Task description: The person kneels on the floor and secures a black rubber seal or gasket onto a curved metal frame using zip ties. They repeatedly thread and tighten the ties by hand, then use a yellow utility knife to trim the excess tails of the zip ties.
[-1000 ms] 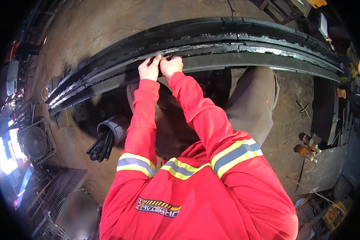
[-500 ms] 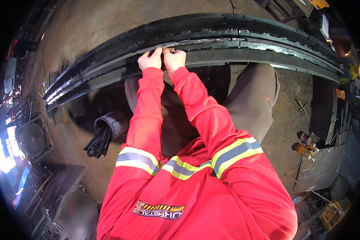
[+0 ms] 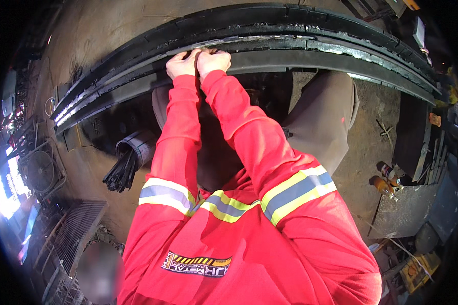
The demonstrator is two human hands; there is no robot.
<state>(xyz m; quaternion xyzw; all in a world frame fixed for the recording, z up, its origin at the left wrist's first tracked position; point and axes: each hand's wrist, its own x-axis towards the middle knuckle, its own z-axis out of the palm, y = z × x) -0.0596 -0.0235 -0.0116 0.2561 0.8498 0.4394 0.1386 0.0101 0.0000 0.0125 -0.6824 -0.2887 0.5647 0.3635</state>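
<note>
A long black metal beam [image 3: 269,58] with several parallel ridges lies across in front of me, its ends bending away in the wide view. My left hand [image 3: 182,64] is closed, knuckles up, at the beam's middle ridge, left of its centre. Right beside it, my right hand [image 3: 212,62] is closed too, its fingertips at the same ridge. A thin greyish strip [image 3: 152,57] runs along that ridge to the hands. Whether the fingers pinch this strip or something smaller is hidden behind the knuckles.
Left of my knees, a tipped bucket [image 3: 142,145] holds dark rods [image 3: 122,170]. A round fan [image 3: 41,170] and a metal grating [image 3: 79,231] stand at far left. On the right are bottles [image 3: 384,187], a metal sheet [image 3: 399,211] and crossed sticks [image 3: 385,131] on the floor.
Both closed hands have shifted slightly left along the beam, staying side by side. The beam sits higher in the picture as the view has tilted a little.
</note>
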